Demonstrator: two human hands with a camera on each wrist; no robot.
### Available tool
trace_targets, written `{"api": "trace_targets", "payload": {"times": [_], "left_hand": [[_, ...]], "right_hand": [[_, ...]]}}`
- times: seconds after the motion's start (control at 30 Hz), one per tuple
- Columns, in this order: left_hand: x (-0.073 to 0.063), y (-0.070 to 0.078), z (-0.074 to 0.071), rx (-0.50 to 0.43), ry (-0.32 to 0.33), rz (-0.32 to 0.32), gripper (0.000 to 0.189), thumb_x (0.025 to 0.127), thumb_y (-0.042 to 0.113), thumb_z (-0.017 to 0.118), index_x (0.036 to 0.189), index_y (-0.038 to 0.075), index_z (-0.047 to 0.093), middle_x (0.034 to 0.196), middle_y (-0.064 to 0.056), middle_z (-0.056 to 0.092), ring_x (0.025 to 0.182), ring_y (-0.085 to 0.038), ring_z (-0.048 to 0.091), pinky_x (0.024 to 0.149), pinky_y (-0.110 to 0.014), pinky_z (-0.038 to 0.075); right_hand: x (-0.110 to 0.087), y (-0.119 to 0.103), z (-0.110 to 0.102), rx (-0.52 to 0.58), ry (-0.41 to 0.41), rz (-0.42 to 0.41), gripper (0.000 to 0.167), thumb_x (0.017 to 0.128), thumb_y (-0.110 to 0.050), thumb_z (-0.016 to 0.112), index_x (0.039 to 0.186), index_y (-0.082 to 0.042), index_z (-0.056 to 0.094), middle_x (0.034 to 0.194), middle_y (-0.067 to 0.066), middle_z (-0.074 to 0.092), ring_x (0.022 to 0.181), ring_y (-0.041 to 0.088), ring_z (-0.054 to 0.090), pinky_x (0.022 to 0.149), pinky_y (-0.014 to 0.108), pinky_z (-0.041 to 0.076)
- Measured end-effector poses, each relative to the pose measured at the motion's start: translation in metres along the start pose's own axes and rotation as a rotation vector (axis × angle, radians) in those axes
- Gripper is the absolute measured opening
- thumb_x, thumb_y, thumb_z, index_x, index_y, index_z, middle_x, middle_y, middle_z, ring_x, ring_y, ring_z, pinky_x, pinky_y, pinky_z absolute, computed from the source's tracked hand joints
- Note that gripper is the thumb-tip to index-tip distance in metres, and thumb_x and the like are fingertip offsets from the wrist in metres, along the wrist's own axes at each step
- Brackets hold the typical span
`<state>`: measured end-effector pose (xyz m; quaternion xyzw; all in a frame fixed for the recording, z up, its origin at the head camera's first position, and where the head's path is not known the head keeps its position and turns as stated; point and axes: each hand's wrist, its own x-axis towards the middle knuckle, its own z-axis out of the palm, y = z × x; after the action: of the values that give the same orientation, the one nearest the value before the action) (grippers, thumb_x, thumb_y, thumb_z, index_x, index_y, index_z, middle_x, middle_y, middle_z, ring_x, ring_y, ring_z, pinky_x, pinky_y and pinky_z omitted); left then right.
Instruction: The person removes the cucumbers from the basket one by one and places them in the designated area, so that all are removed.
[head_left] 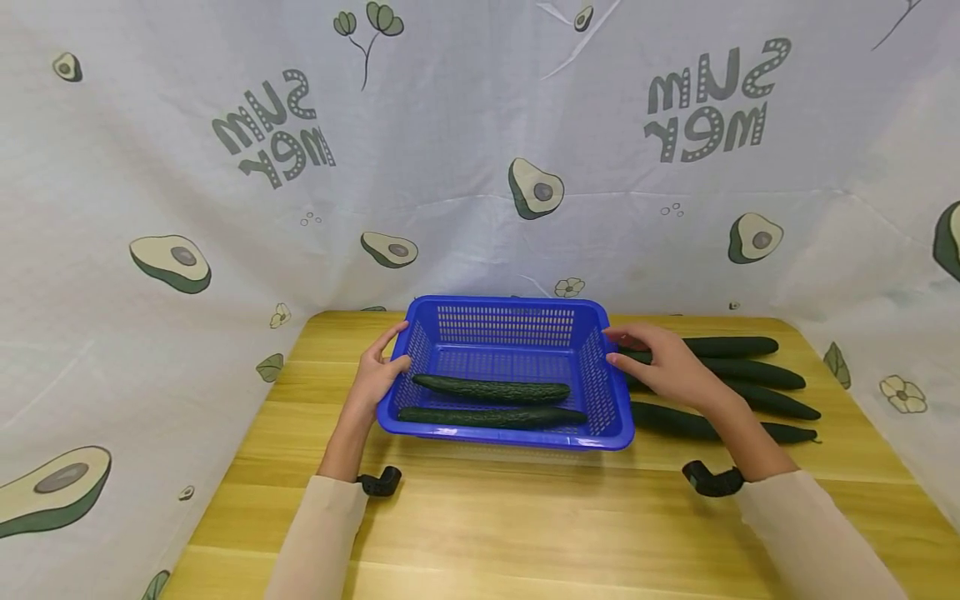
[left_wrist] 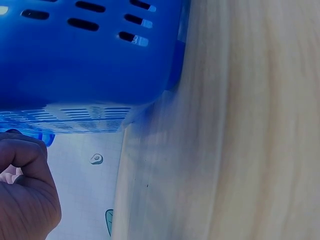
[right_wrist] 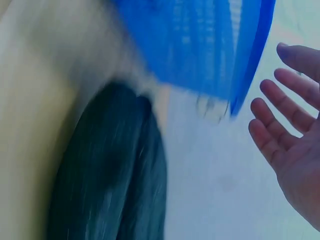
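A blue plastic basket (head_left: 504,443) with slotted walls stands in the middle. Inside it, two dark green cucumbers, a rear one (head_left: 491,389) and a front one (head_left: 491,417), lie side by side across the near half. My left hand (head_left: 375,379) grips the basket's left rim, thumb inside; in the left wrist view its curled fingers (left_wrist: 30,155) meet the rim. At the right rim, my right hand (head_left: 663,364) has its fingers spread and relaxed. The right wrist view shows a gap between those fingertips (right_wrist: 257,127) and the basket (right_wrist: 200,55).
Several more cucumbers (head_left: 757,372) lie on the wooden table (head_left: 525,533) to the right, partly under my right hand and forearm. A white curtain (head_left: 465,125) printed with avocados hangs behind the table's far edge. Black wrist cameras (head_left: 384,482) are strapped to both wrists.
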<state>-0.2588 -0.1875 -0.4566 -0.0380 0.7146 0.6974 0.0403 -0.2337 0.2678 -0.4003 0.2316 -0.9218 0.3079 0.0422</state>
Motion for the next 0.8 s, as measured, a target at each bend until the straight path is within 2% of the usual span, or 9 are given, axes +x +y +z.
{"api": "trace_targets", "payload": {"times": [0.2, 0.37, 0.57, 0.8], "left_hand": [[0.0, 0.0, 0.0, -0.003, 0.003, 0.007, 0.074, 0.086, 0.0, 0.059, 0.151, 0.035, 0.051, 0.103, -0.024, 0.072, 0.068, -0.016, 0.068, 0.061, -0.031, 0.061], [0.0, 0.0, 0.0, 0.004, 0.012, 0.002, 0.074, 0.086, 0.001, 0.059, 0.15, 0.036, 0.051, 0.105, -0.025, 0.071, 0.07, -0.017, 0.069, 0.062, -0.034, 0.062], [0.0, -0.001, 0.001, 0.018, 0.011, 0.004, 0.075, 0.085, 0.001, 0.059, 0.15, 0.037, 0.052, 0.106, -0.026, 0.071, 0.07, -0.017, 0.069, 0.063, -0.034, 0.062], [0.0, 0.0, 0.0, 0.011, 0.014, 0.01, 0.074, 0.085, 0.0, 0.06, 0.15, 0.036, 0.052, 0.105, -0.027, 0.071, 0.066, -0.016, 0.068, 0.061, -0.033, 0.062]], "right_hand": [[0.03, -0.031, 0.022, 0.047, -0.078, -0.045, 0.047, 0.1, -0.026, 0.066, 0.142, -0.006, 0.058, 0.137, 0.017, 0.062, 0.123, 0.038, 0.059, 0.103, 0.06, 0.05], [0.047, -0.047, 0.045, 0.071, -0.143, -0.084, 0.051, 0.099, -0.027, 0.068, 0.142, -0.003, 0.057, 0.138, 0.018, 0.062, 0.123, 0.039, 0.059, 0.103, 0.058, 0.05], [0.058, -0.054, 0.068, 0.043, -0.235, -0.101, 0.054, 0.099, -0.03, 0.069, 0.144, -0.004, 0.055, 0.138, 0.018, 0.062, 0.122, 0.04, 0.059, 0.101, 0.056, 0.051], [0.064, -0.056, 0.084, 0.01, -0.326, -0.105, 0.056, 0.099, -0.034, 0.068, 0.144, -0.004, 0.055, 0.141, 0.019, 0.059, 0.124, 0.039, 0.06, 0.102, 0.055, 0.052]]}}
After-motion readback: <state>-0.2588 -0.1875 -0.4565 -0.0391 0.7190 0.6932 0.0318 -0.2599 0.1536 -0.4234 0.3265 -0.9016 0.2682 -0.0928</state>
